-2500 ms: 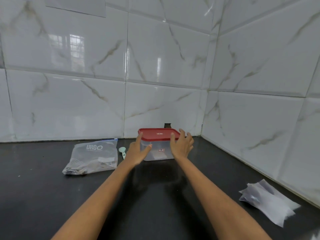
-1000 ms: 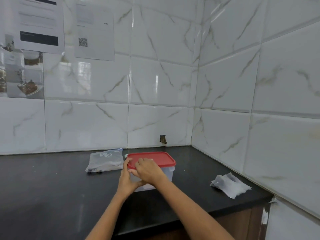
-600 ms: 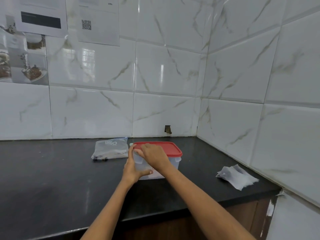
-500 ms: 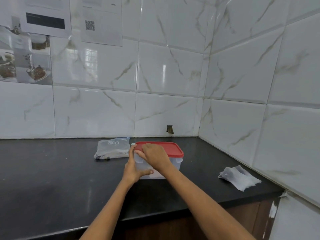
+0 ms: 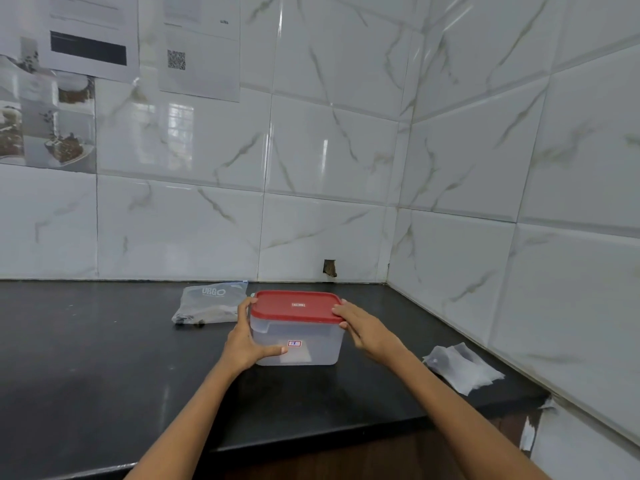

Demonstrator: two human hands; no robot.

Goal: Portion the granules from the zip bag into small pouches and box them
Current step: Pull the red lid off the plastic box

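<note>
Head view, looking down at a black counter [image 5: 104, 358] in a corner of white marbled wall tiles. One clear plastic box [image 5: 298, 341] with one red lid [image 5: 296, 306] is standing on the counter between two bare hands. The lid is sitting closed on the box and is bearing a small white label at its middle, too small to read. A small red-bordered sticker on the box's front wall is showing blue marks that cannot be read.

The left hand [image 5: 246, 341] is gripping the box's left side: its fingers are curling up around the left corner to the lid's edge, and its thumb is lying across the lower front wall, just left of the sticker. The right hand [image 5: 367, 329] is resting on the right end, its fingers lying fairly straight and close together, with the tips touching the lid's right rim.

Just beyond the left hand's fingers, one zip bag [image 5: 211, 303] is lying flat, printed "URGO" in white letters, with dark granules along its near edge. Well to the right of the right hand's fingers, a small heap of white pouches [image 5: 460, 367] is lying near the wall; the count cannot be told.

On the wall, several printed sheets are hanging; one paper sheet [image 5: 199, 46] is showing a QR code, its other text blurred.
</note>
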